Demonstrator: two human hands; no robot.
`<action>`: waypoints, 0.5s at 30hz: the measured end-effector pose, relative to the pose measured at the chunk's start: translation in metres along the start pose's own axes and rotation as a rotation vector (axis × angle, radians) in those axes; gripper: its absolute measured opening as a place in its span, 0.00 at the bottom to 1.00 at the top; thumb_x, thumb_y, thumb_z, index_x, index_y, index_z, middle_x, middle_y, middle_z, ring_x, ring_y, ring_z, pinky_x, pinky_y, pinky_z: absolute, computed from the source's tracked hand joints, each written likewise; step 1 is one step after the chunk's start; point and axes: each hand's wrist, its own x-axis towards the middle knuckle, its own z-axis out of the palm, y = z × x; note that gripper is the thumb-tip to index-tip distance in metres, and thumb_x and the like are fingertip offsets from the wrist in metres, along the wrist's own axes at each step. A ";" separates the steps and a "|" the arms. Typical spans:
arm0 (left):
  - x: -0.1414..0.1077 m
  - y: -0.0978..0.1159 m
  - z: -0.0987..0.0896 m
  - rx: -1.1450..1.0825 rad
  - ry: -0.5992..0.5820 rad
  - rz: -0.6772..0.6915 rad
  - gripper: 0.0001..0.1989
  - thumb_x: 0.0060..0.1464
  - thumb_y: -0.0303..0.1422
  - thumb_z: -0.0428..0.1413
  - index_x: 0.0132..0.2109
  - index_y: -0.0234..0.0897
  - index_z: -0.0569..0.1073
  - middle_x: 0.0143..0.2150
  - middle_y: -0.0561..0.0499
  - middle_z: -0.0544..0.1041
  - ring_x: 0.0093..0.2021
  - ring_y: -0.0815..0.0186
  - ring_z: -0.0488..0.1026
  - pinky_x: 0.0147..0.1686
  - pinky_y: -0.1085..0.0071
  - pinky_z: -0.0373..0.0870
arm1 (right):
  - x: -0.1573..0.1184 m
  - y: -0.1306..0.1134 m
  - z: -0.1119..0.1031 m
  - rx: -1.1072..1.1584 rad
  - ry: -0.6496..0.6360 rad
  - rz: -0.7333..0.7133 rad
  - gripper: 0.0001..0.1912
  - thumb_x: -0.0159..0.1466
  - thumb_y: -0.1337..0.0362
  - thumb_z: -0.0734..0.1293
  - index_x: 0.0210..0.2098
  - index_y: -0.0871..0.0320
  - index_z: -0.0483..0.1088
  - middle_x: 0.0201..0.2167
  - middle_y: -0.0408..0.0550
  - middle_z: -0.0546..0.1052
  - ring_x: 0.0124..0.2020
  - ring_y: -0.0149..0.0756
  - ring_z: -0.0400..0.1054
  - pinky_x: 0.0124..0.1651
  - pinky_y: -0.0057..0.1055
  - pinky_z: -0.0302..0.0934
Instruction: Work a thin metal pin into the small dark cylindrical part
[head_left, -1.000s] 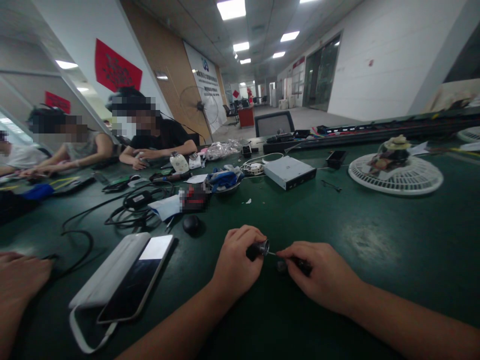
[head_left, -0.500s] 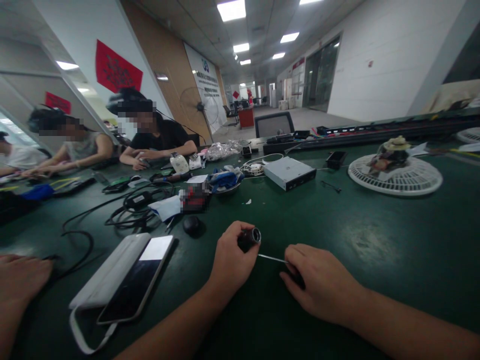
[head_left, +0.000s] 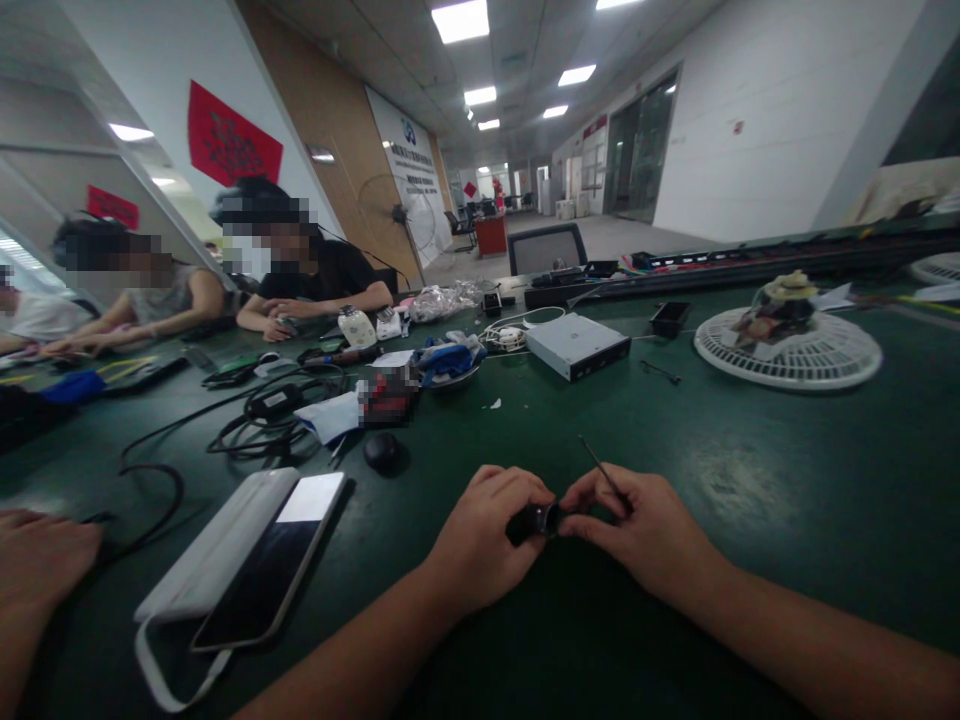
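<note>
My left hand [head_left: 484, 535] is closed around a short dark cylinder [head_left: 531, 521] with a ring-shaped open end facing right. What the cylinder belongs to cannot be made out. Against that end rest the thumb and forefinger of my right hand [head_left: 654, 522]; whether they pinch a small part there is hidden. A screwdriver [head_left: 598, 461] is tucked in the same hand, its thin shaft pointing up and to the left, its handle covered by the fingers. Both hands are just above the green table [head_left: 645, 425].
A phone [head_left: 274, 560] on a white cable lies beside a pale slab [head_left: 217, 545] at left, near another person's hand [head_left: 49, 555]. Beyond are a black mouse [head_left: 381, 451], tangled black cables [head_left: 255, 430], a disc drive [head_left: 577, 345] and a white fan grille [head_left: 787, 350]. Several people sit at left.
My left hand has moved right and slightly down with the cylinder. The screwdriver has swung from pointing left to pointing upward, and my right fingertips have come to the cylinder's end.
</note>
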 end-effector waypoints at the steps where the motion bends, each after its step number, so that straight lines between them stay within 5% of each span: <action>1: 0.000 0.000 0.000 -0.001 -0.005 0.013 0.14 0.49 0.21 0.62 0.42 0.41 0.72 0.43 0.52 0.80 0.46 0.61 0.76 0.49 0.61 0.67 | 0.000 0.000 0.000 0.020 0.002 -0.008 0.25 0.59 0.65 0.73 0.22 0.53 0.49 0.34 0.46 0.80 0.38 0.38 0.76 0.38 0.33 0.66; 9: 0.001 -0.001 0.000 0.021 0.078 0.000 0.16 0.49 0.21 0.63 0.43 0.41 0.72 0.44 0.51 0.80 0.45 0.61 0.76 0.49 0.60 0.68 | 0.002 0.004 -0.001 0.012 0.069 -0.052 0.22 0.61 0.65 0.70 0.22 0.53 0.51 0.40 0.50 0.80 0.43 0.42 0.76 0.43 0.37 0.70; 15: 0.000 -0.002 0.001 0.023 0.089 0.004 0.16 0.50 0.22 0.64 0.44 0.41 0.72 0.45 0.53 0.80 0.47 0.64 0.76 0.50 0.62 0.67 | 0.000 -0.003 -0.001 -0.033 0.068 -0.074 0.24 0.61 0.66 0.71 0.21 0.53 0.49 0.34 0.48 0.80 0.39 0.40 0.76 0.39 0.35 0.67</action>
